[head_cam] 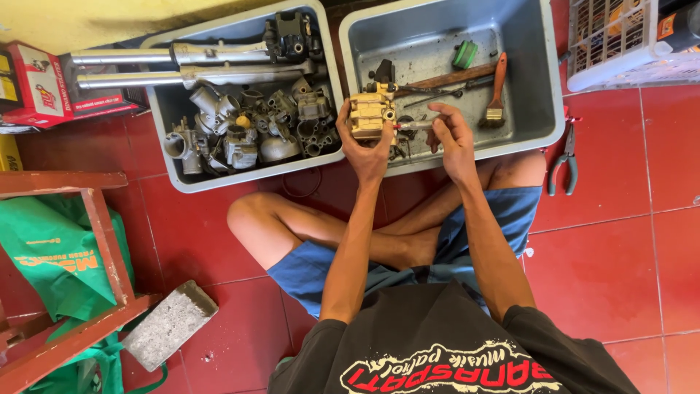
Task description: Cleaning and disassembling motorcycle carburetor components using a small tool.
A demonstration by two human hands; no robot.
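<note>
My left hand (362,147) grips a brass-coloured metal caliper-like part (371,113) and holds it up over the near edge of the right grey tub (536,87). My right hand (450,137) pinches a thin tool with a pale handle (417,125), its tip against the part's right side. I sit cross-legged on the red tiled floor, knees below both hands.
The right tub holds a paint brush (496,91), a wooden-handled tool (445,77) and a green piece (464,54). The left grey tub (175,164) is full of grey engine parts (255,124) and fork tubes (146,66). Pliers (563,162), a concrete block (169,323), a red wooden frame (102,241), a green bag (51,255) and a white basket (627,40) lie around.
</note>
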